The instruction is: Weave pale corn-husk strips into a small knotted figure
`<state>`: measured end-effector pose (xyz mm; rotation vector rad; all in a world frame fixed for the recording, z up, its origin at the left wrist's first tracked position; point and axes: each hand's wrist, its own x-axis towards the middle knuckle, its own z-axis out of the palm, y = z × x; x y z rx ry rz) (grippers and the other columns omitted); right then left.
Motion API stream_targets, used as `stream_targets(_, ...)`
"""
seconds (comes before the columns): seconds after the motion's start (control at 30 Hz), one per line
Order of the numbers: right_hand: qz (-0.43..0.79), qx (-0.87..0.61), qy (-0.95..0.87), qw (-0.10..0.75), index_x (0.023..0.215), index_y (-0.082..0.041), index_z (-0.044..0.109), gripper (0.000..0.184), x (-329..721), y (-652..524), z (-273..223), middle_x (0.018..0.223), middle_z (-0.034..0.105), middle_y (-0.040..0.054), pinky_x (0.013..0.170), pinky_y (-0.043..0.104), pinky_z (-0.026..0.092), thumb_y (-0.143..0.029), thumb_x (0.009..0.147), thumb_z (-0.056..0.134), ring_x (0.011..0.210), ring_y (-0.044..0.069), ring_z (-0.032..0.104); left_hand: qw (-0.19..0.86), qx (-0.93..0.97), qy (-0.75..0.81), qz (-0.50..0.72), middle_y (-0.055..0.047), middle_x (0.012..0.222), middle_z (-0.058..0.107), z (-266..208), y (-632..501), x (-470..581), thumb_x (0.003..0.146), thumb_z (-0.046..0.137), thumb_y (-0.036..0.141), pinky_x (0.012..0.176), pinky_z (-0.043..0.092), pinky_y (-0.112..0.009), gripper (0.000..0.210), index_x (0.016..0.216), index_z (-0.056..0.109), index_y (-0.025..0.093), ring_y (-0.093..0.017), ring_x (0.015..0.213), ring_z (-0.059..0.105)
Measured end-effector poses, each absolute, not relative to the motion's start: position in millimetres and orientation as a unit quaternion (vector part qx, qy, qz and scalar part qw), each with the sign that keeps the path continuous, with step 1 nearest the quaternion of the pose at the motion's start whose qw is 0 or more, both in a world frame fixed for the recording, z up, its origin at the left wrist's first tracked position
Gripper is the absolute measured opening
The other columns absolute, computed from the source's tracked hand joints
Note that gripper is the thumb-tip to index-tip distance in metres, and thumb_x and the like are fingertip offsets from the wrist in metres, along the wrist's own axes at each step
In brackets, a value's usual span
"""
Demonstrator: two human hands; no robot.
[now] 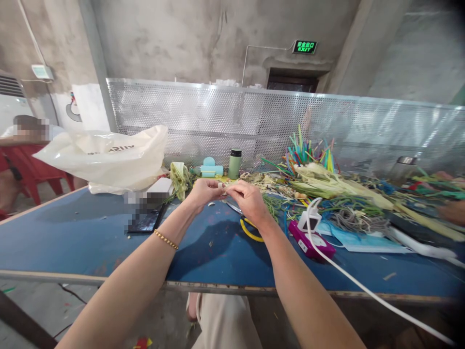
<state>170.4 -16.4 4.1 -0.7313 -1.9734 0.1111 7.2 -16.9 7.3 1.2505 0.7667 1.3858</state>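
The fingers of the left hand (pixel 204 193) and right hand (pixel 250 199) are pinching a small pale bit (pixel 220 185) over the blue table (pixel 83 237), well back from its front edge. Scissors (pixel 251 234) with yellow handles are lying near the right hand.

Open passage ran over the left front of the desk (pixel 87 232). Scissors (pixel 248 233) crowded the right hand (pixel 250 198); farther right, a purple power strip (pixel 317 249) and white cable (pixel 363 290) obstructed; a perforated screen (pixel 218 111) blocked the back.
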Motion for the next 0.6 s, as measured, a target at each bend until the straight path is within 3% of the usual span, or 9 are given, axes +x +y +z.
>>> stream_targets(0.17, 0.026, -0.359, -0.788, 0.5, 0.075, -0.019, 0.071, 0.014, 171.8, -14.7, 4.2, 0.075, 0.063, 0.0027, 0.066, 0.028, 0.043, -0.03, 0.084, 0.067, 0.068, 0.015, 0.056, 0.514, 0.578, 0.323, 0.546, 0.0, 0.058, 0.064, 8.9, -21.5, 10.3, 0.058, 0.084, 0.016, 0.076, 0.057, -0.032, 0.016, 0.061, 0.069, 0.011, -0.01, 0.058, 0.06)
stream_targets(0.4, -0.023, -0.366, -0.776, 0.514, 0.072, -0.021, 0.068, 0.011, 175.4, -12.3, 6.8, 0.091, 0.067, 0.006, 0.088, 0.035, 0.043, -0.027, 0.079, 0.072, 0.093, 0.021, 0.059, 0.543, 0.591, 0.291, 0.522, -0.003, 0.065, 0.069, 9.1, -21.3, 5.9, 0.055, 0.087, 0.021, 0.08, 0.057, -0.036, 0.023, 0.067, 0.071, 0.01, -0.016, 0.066, 0.067)
stream_targets(0.6, 0.044, -0.369, -0.792, 0.485, 0.074, -0.019, 0.067, 0.008, 175.6, -12.6, 5.9, 0.079, 0.07, 0.003, 0.076, 0.03, 0.045, -0.024, 0.08, 0.067, 0.079, 0.018, 0.062, 0.567, 0.596, 0.295, 0.487, -0.005, 0.072, 0.072, 12.3, -24.3, 3.0, 0.061, 0.086, 0.02, 0.085, 0.056, -0.04, 0.033, 0.087, 0.071, 0.006, -0.018, 0.076, 0.07)
